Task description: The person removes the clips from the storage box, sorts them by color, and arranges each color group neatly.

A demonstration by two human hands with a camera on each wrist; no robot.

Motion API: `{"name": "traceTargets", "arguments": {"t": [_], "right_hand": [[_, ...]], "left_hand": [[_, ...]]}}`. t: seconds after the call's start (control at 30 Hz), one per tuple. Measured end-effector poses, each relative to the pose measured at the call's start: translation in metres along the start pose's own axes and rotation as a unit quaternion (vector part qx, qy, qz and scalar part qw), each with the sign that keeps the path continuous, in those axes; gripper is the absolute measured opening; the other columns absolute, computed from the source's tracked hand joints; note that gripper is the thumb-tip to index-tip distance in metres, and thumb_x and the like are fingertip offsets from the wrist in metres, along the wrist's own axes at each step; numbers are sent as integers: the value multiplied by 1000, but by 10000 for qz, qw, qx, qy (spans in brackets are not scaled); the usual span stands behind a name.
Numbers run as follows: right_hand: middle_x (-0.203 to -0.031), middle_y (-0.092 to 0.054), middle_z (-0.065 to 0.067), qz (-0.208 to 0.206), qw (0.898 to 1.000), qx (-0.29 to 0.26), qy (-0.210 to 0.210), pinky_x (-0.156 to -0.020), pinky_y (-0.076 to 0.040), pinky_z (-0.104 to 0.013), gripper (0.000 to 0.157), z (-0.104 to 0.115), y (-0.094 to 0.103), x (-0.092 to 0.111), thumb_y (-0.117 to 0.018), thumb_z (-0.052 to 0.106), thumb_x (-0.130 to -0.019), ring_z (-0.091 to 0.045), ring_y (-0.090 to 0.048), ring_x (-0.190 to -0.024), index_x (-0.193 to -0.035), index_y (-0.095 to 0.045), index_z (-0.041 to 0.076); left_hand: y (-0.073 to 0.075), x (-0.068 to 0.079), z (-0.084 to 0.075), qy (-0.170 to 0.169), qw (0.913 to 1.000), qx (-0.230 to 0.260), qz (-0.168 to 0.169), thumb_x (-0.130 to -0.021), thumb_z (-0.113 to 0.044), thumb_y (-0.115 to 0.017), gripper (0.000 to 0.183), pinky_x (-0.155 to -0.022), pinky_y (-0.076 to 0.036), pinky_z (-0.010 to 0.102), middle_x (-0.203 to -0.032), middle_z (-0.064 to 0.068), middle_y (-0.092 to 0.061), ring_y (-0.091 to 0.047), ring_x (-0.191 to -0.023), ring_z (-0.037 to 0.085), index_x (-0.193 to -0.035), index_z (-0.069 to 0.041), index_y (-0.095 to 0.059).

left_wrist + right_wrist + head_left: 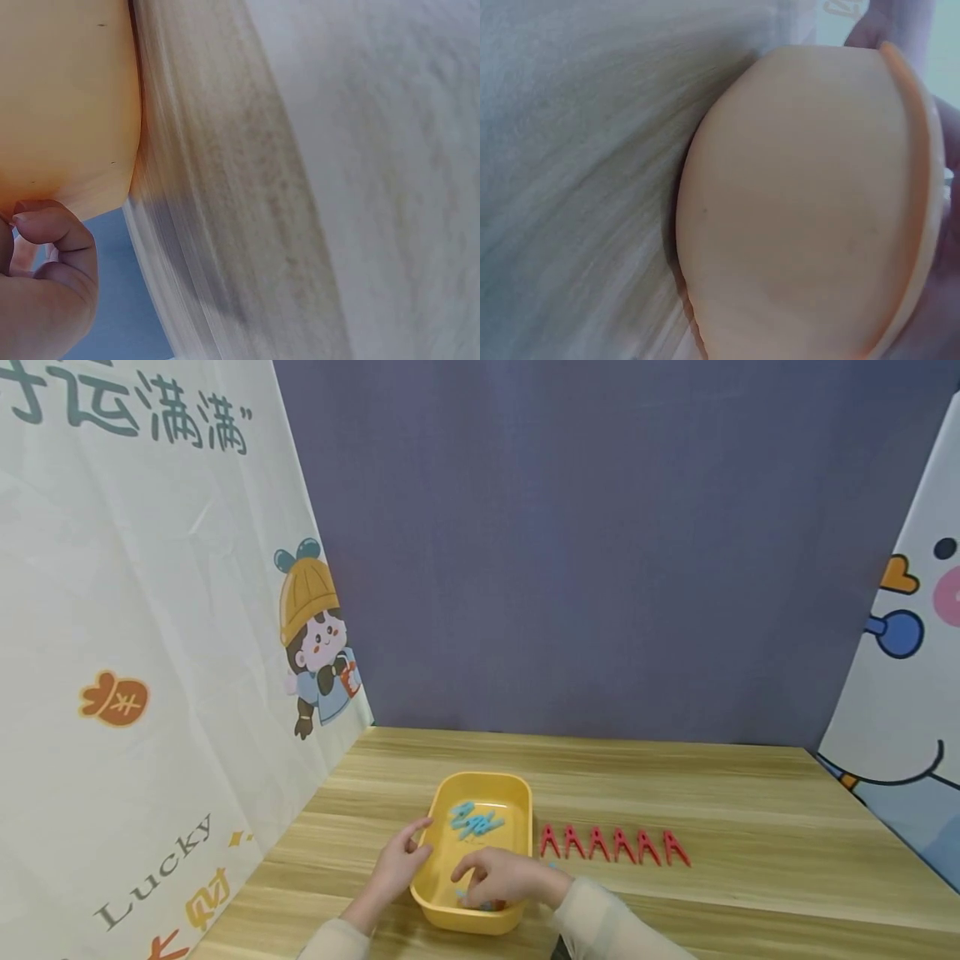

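A yellow plastic tub [521, 806] stands on the table. My left hand [397, 862] holds its left rim; in the left wrist view, curled fingers [60, 229] meet the tub's outer wall. My right hand [498, 875] reaches over the right side into the near end, its index finger and thumb apart above small blue and reddish pieces [491, 906] that it partly hides. Several light-blue clothespins [476, 821] lie jumbled toward the tub's far end. In the right wrist view, the tub's outer wall [795, 202] blocks sight of the fingertips.
Several red clothespins [597, 843] lie in a row on the table right of the tub. A bit of something blue [552, 865] shows just beyond my right wrist. The wood-grain table [750, 802] meets a grey-blue backdrop [585, 568] behind and a printed white curtain [187, 652] at left.
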State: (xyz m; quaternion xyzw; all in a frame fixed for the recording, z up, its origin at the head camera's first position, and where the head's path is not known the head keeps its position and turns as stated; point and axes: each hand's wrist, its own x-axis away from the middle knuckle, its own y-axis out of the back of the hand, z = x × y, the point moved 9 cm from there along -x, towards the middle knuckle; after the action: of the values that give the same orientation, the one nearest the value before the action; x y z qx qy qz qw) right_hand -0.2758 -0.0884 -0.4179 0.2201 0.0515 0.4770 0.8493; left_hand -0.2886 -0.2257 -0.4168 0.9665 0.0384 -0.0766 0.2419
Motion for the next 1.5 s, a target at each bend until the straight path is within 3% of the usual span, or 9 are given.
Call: {"name": "traceTargets", "arguments": {"t": [0.47,0.77,1.1,1.5], "right_hand": [[-80,-61,-5,-438,9942,-916,346,-43,-45,-21,36,1,10,0,-61,11,-86,-11,-55,-49,-118,-54,-5],[-85,-61,-8,-500,9827,-1703,519,-48,-48,-25,35,2,18,1,-57,12,-90,-11,-55,-54,-120,-50,-5],[-80,-58,-5,-1023,9642,-2418,371,-53,-44,-22,18,-6,29,3,-60,9,-86,-12,-49,-63,-101,-51,2],[-79,-53,-1,-1054,9600,-2553,452,-61,-43,-26,5,-7,32,5,-58,6,-87,-12,-47,-69,-92,-55,6]], "left_hand": [[1,0,-2,-18,9999,-51,104,-89,-6,-55,43,-45,-32,18,-68,2,-41,-37,-52,10,-130,1,-46],[2,0,-3,-107,9999,-36,-104,-86,-4,-57,40,-46,-33,20,-66,1,-40,-38,-53,11,-126,2,-50],[2,0,-5,-141,9997,-5,-206,-86,-2,-58,39,-45,-34,21,-66,1,-40,-38,-53,11,-124,4,-51],[2,2,-5,-107,9998,-9,-165,-87,-3,-57,40,-45,-35,21,-67,2,-42,-38,-53,11,-126,3,-50]]}}
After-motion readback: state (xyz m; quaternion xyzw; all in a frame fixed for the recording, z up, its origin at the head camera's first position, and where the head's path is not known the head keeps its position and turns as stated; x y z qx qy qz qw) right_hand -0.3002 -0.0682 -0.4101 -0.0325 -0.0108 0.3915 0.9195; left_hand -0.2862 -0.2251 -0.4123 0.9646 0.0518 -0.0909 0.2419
